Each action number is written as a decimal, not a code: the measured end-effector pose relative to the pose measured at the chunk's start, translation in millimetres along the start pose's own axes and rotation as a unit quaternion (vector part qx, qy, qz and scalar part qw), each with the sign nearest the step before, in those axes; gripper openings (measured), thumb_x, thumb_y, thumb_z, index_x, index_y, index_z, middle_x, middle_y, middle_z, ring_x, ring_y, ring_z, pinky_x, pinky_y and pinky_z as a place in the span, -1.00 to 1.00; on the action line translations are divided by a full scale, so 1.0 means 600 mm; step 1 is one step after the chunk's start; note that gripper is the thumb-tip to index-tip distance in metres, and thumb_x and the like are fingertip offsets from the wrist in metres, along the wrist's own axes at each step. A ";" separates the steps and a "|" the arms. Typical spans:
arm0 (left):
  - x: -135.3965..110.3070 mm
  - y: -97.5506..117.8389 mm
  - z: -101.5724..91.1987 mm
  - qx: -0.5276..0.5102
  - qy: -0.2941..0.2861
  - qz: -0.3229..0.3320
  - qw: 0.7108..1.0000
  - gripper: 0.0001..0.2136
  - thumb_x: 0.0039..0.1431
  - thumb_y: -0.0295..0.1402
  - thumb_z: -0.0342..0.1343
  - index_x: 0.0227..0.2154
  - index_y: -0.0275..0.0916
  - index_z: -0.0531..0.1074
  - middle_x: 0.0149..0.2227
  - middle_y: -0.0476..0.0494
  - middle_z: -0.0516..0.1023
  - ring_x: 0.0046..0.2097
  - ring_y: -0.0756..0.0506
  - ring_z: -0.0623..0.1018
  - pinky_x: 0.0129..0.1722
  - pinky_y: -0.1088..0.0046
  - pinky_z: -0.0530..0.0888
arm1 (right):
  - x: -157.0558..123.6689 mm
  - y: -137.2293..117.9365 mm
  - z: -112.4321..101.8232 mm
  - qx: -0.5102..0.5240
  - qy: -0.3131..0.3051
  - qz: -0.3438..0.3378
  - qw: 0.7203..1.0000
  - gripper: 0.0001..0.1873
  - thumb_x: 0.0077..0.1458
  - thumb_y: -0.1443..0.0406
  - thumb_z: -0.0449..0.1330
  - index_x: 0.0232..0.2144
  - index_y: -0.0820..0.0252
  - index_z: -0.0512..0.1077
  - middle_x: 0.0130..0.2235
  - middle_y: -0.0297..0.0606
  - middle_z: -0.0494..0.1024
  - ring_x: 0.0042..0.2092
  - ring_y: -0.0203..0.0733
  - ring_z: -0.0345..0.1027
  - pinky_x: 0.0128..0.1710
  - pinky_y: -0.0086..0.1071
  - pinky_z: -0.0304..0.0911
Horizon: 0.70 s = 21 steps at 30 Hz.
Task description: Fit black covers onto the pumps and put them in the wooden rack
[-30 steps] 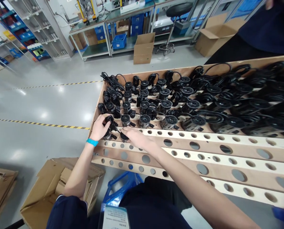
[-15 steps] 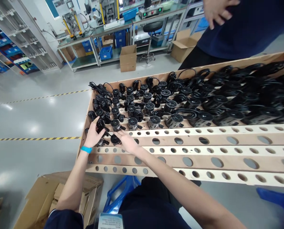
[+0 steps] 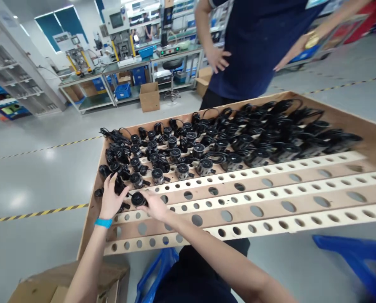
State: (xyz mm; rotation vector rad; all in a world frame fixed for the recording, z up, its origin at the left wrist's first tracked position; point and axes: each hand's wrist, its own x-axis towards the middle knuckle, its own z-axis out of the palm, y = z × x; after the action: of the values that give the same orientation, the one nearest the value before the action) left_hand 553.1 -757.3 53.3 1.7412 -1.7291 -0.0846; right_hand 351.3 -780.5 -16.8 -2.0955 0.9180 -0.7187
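Observation:
My right hand point(image 3: 154, 205) is closed around the side of a small black motor point(image 3: 138, 199) with a round, ribbed top, at the left end of a wooden rack point(image 3: 172, 189). Just left of it, my left hand point(image 3: 110, 202), with a blue band at the wrist, curls its thumb and fingers about a bundled black cable point(image 3: 120, 185). Part of that bundle is hidden by the fingers. Behind both hands, rows of similar motors point(image 3: 157, 174) stand upright in the rack with coiled black cables between them.
Pale strips with round holes point(image 3: 282, 224) run along the rack's near side. Across it stands a person in a dark blue shirt point(image 3: 247, 54), hands at the hips. Cardboard point(image 3: 39, 290) lies low at left; blue plastic supports point(image 3: 348, 252) show below. Workbenches point(image 3: 96, 99) line the back.
The view has swung up and to the right, showing more of the other person and the rack's far right end. Both hands stay at the same motor and cable.

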 end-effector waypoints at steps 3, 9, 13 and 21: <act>0.006 -0.007 0.006 -0.002 -0.011 0.011 1.000 -0.39 0.26 -0.09 0.11 0.32 -0.08 0.14 0.30 -0.30 0.17 0.37 -0.29 0.21 0.32 0.04 0.26 | 0.005 -0.002 0.006 -0.015 0.010 0.006 1.000 -0.31 0.11 0.19 0.36 0.22 0.28 0.28 0.11 0.07 0.47 0.16 0.10 0.34 0.17 -0.08 0.27; -0.002 -0.012 0.012 0.008 -0.006 0.003 1.000 -0.39 0.29 -0.05 0.05 0.35 -0.07 0.12 0.38 -0.32 0.05 0.41 -0.36 0.11 0.31 -0.05 0.27 | 0.010 -0.001 0.011 -0.033 0.016 -0.007 0.999 -0.28 0.07 0.14 0.39 0.20 0.33 0.31 0.08 0.08 0.51 0.11 0.14 0.38 0.13 -0.09 0.30; -0.005 0.001 0.005 0.013 0.015 -0.014 1.000 -0.32 0.30 -0.03 0.03 0.39 -0.14 0.01 0.41 -0.34 0.05 0.44 -0.38 -0.03 0.34 -0.11 0.18 | 0.010 0.000 0.010 -0.045 -0.004 -0.004 0.999 -0.18 0.08 0.09 0.37 0.26 0.38 0.23 0.13 0.16 0.47 0.15 0.16 0.37 0.16 -0.09 0.30; -0.048 0.162 0.005 -0.050 0.259 0.077 0.961 -0.55 0.28 -0.30 0.12 0.22 -0.07 0.33 0.21 -0.25 0.38 0.26 -0.34 0.36 0.28 -0.10 0.31 | -0.065 -0.002 -0.035 -0.101 0.027 -0.135 0.985 -0.21 0.27 0.12 0.18 0.37 0.41 0.00 0.34 0.16 0.19 0.38 0.02 0.03 0.36 -0.21 0.03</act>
State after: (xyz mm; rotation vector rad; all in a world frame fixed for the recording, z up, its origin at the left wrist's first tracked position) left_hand 464.4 -722.1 87.1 1.3893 -1.4321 0.3216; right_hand 313.5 -757.6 -11.4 -2.4204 0.7700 -0.8534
